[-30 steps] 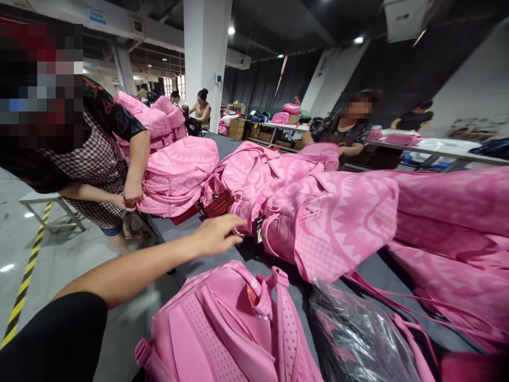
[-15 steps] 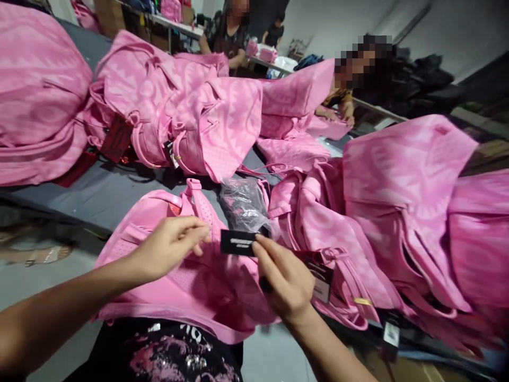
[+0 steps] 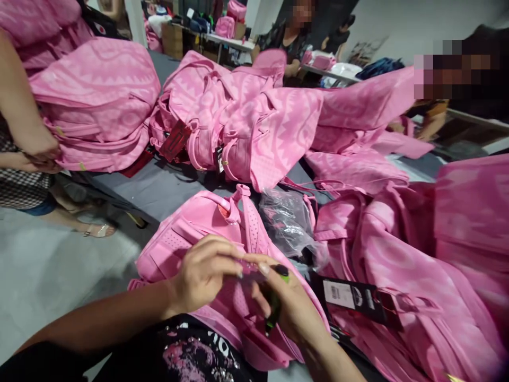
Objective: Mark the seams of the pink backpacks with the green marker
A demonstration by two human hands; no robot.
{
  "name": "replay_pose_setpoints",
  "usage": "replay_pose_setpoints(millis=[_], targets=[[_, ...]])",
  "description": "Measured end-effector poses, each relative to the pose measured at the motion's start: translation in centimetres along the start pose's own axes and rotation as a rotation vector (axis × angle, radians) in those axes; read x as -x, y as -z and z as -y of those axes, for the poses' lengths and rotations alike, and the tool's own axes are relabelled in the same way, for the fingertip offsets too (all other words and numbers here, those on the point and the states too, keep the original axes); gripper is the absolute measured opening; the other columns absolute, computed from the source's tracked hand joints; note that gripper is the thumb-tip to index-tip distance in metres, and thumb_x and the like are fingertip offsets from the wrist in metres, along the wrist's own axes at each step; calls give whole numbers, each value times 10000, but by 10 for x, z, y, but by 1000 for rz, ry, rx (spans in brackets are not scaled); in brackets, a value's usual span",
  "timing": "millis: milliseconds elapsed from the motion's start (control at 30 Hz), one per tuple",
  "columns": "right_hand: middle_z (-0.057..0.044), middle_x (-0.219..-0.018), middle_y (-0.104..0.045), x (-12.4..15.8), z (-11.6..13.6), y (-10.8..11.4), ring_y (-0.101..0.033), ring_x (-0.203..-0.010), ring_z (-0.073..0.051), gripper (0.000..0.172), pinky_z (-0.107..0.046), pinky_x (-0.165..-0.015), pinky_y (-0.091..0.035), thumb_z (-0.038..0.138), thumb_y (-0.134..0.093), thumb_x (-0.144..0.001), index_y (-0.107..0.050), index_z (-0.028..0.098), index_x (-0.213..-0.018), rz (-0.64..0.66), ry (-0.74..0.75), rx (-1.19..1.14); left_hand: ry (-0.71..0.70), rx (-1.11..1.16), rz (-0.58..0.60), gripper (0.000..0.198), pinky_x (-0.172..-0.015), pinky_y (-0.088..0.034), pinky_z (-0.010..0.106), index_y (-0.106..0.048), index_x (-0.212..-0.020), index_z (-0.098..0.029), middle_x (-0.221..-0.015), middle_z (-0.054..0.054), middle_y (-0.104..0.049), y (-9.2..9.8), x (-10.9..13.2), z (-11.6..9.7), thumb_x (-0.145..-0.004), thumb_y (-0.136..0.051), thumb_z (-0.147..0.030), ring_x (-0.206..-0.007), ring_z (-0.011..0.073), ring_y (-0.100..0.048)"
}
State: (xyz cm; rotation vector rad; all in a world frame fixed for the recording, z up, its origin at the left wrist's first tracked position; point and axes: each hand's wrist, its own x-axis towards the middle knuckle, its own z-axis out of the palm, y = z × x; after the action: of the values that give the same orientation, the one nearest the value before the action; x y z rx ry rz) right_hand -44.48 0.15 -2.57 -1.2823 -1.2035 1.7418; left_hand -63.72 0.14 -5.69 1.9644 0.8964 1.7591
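My left hand (image 3: 204, 273) is closed, its fingertips meeting those of my right hand. Something small, dark and translucent shows blurrily between the fingertips; I cannot make it out. My right hand (image 3: 292, 302) is closed around a slim green-and-black tool (image 3: 274, 305), whose kind is mostly hidden by the palm and thumb. Beneath both hands lies a pink backpack (image 3: 178, 233), strap side up, with perforated shoulder straps and a top handle. A clear plastic bag (image 3: 284, 223) with dark pieces in it is just beyond the backpack.
Pink patterned backpacks (image 3: 278, 122) line the grey table (image 3: 147, 188), with more (image 3: 401, 239) on my right. A black hang tag (image 3: 353, 297) hangs beside my right hand. At left, another person's hands (image 3: 35, 146) touch a backpack (image 3: 103, 101). Other people stand across the table.
The black label card that my right hand pinched is out of sight. My hands have come together and the green-and-black tool shows. The view has swung left, bringing a person at the left into sight.
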Motion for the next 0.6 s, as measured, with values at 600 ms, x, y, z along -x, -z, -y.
replay_pose_setpoints(millis=[600], targets=[[-36,-849,-748,-80,25,-40,-687,-730,-168,255,-240,-609,-420,35,-568,-829,-703,197,-973,135,444,1632,255,-578,89,207,-1114,-481,455,-595,-1107,-214,-1461,144,-474,66,52,71,-917,-661,-263,-1353,271,-516]])
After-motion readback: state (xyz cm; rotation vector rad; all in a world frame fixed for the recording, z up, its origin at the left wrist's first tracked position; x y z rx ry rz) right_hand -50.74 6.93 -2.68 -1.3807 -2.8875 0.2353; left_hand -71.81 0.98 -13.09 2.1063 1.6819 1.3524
